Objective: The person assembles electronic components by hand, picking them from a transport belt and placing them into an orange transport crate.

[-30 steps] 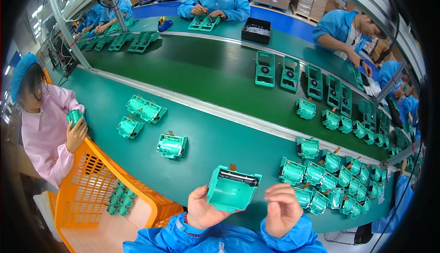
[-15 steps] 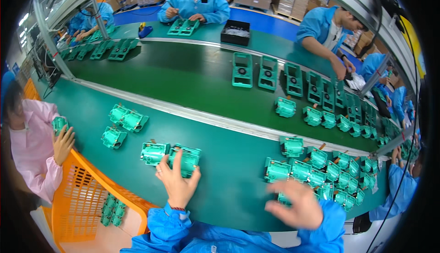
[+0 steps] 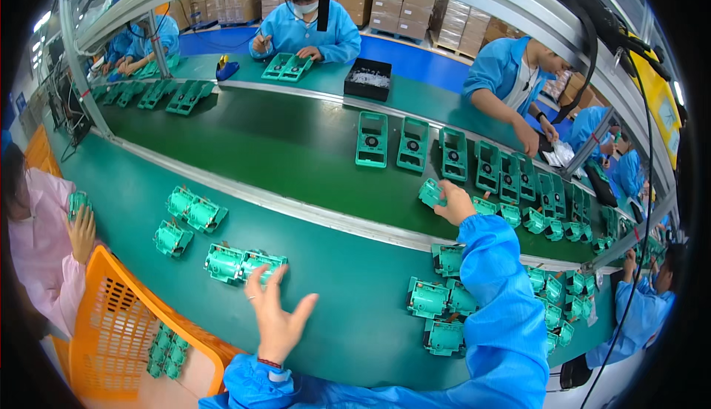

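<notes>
My right hand [image 3: 455,205] reaches far across onto the belt, its fingers and thumb around one end of a small green plastic housing [image 3: 429,193]. This housing is slightly tilted. Over the near table, my left hand [image 3: 278,320] is open, thumb and fingers spread. Its fingertips are at the near edge of a green housing [image 3: 261,267], and I cannot tell whether they touch it. Another housing [image 3: 224,262] sits directly beside that one, on its left. My right sleeve hides part of a cluster of similar housings [image 3: 427,298] on the right of the table.
Beyond the metal rail [image 3: 296,215], the dark green belt [image 3: 274,146] carries a row of long green trays [image 3: 372,139] and more housings. Further housings [image 3: 196,209] lie at left. An orange basket [image 3: 111,320] stands by a pink-sleeved co-worker. Blue-clad co-workers sit opposite, near a black box [image 3: 368,79].
My right hand has gone from above the near right cluster out to the belt and closed on a housing there. My left hand has drawn back slightly from its housing. The view has shifted.
</notes>
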`<state>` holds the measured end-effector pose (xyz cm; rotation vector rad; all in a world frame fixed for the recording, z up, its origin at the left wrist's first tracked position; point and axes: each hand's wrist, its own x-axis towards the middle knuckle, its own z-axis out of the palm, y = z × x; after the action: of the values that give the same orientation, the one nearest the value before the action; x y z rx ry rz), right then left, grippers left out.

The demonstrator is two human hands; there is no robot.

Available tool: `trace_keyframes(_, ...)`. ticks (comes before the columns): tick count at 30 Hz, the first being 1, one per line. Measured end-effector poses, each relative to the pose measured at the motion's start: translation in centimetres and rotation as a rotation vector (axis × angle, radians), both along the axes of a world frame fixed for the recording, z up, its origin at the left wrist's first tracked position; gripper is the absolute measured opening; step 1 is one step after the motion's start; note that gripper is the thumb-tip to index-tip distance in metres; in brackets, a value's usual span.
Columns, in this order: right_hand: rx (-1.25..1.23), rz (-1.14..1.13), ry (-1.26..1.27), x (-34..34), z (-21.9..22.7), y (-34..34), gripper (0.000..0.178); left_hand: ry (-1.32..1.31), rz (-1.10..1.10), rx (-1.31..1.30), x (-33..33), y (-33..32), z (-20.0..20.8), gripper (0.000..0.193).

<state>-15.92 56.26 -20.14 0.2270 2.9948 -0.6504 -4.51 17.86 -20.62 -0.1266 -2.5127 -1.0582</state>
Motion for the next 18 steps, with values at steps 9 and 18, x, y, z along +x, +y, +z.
trace_keyframes(9,0.212,-0.201,0.139,-1.1,-4.3,1.3,0.088,-0.017,-0.415,0.114,3.6,3.2,1.9,0.041)
trace_keyframes(18,-0.17,0.503,0.507,11.6,7.9,-13.4,0.078,-0.515,-0.597,1.165,4.0,3.2,4.5,0.055)
